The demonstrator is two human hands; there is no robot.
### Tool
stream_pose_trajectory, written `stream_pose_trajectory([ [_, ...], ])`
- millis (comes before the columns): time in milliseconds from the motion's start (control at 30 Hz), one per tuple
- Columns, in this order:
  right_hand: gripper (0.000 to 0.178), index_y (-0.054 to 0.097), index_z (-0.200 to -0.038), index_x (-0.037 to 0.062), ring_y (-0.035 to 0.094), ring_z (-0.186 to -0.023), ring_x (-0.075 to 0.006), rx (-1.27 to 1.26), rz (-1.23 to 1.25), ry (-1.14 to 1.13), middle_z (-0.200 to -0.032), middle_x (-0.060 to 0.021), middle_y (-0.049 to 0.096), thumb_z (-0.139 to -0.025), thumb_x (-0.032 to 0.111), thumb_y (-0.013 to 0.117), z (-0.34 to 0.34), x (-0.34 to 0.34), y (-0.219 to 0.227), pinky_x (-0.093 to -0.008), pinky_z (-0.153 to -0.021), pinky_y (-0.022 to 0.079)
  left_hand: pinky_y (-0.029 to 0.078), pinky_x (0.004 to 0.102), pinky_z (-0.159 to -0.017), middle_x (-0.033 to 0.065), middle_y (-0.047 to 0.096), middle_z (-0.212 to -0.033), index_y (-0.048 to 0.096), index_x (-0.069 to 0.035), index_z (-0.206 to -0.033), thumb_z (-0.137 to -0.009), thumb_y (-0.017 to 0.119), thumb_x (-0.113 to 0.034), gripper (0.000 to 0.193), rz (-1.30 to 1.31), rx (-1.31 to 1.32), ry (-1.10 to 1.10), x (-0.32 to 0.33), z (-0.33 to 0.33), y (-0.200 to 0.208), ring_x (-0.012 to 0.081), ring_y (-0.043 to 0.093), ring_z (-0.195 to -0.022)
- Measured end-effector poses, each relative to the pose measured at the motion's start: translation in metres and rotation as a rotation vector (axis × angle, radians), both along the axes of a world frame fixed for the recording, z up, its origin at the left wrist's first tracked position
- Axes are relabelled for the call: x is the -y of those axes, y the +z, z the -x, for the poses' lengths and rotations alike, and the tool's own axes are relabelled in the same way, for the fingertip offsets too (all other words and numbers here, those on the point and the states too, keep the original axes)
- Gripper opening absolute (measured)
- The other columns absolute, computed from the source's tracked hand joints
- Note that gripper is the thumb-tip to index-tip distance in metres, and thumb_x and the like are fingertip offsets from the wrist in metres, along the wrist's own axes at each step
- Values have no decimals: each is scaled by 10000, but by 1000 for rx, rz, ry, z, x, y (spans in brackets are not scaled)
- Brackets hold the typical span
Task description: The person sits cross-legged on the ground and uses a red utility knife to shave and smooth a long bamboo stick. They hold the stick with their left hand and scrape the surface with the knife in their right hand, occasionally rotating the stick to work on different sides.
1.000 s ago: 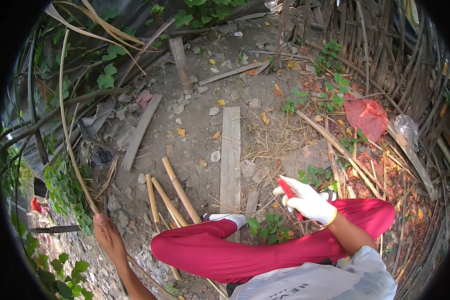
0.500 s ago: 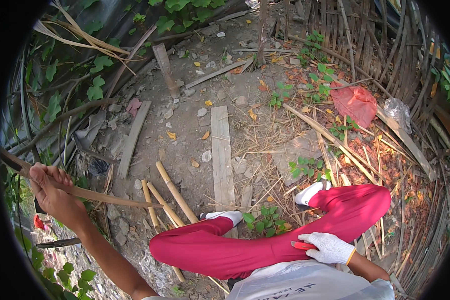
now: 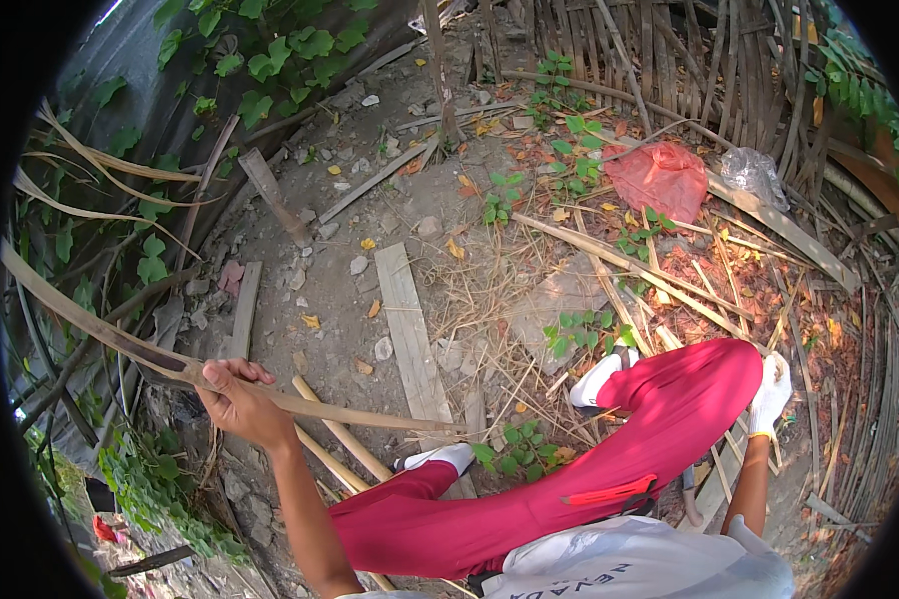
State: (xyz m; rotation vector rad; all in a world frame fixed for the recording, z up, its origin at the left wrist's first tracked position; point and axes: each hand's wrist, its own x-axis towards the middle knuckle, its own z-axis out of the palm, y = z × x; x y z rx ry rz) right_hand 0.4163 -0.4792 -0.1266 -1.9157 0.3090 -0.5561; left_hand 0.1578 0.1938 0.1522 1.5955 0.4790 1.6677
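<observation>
My bare left hand (image 3: 245,401) is closed around a long, flat bamboo strip (image 3: 355,412) with a dark patch beside the fingers. The strip runs from the far left edge across to above my left shoe. A red utility knife (image 3: 609,491) lies on my lap, on the dark red trousers (image 3: 659,424). My right hand (image 3: 770,397), in a white knit glove, is by the outer side of my right knee. Its fingers are partly hidden, and whether they hold anything does not show.
Several bamboo poles (image 3: 345,439) lie by my left leg. A flat board (image 3: 407,329) is on the dirt ahead. To the right are long bamboo pieces (image 3: 634,267), a red plastic bag (image 3: 659,182) and dry leaves. A slatted fence (image 3: 689,65) stands behind; leafy vines (image 3: 290,55) hang at left.
My right hand has let go of the red utility knife, leaving it on my lap, and moved right past the knee. My left hand has brought the bamboo strip rightward. The view has shifted.
</observation>
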Motion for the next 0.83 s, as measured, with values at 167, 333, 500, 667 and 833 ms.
stream_pose_trajectory([
  [167,369,675,-1256,74,739,-950,-299,-570,1549,701,-1099,-141,747,-978,298,584,93,40,-186,-376,-860,596,453,271,-527,32,464,-719,457,-78,-884,-1100,505,-411,400,-32,5,-25,11,-10,-11,112,491,-607],
  [333,561,513,-1437,74,590,-1258,-387,-1058,1111,553,-1430,-207,544,-963,347,636,177,1,-214,-487,-1049,501,468,280,-559,35,486,-746,483,-71,-926,-1089,529,-410,379,-67,35,-33,11,-26,-9,115,485,-594],
  [500,787,500,-1381,74,582,-1257,-403,-1010,734,100,-1337,-207,577,-733,325,869,189,-38,-121,-505,-1034,495,527,306,-634,39,534,-801,536,-59,-999,-1062,559,-415,362,50,-49,-188,-18,-18,-17,165,614,-674],
  [667,697,563,-1277,7,635,-1172,-423,-1027,687,268,-1236,-238,650,-711,280,863,211,19,-154,-494,-991,518,554,311,-604,42,568,-801,533,-42,-1007,-1082,537,-361,328,47,6,-219,-27,-44,-30,167,652,-655],
  [833,711,579,-1313,-16,645,-1185,-436,-1081,699,240,-1271,-281,661,-715,251,856,217,24,-177,-472,-1016,518,573,328,-635,50,594,-827,559,-45,-1053,-1081,540,-362,319,50,-89,-323,-48,-30,-42,176,670,-679],
])
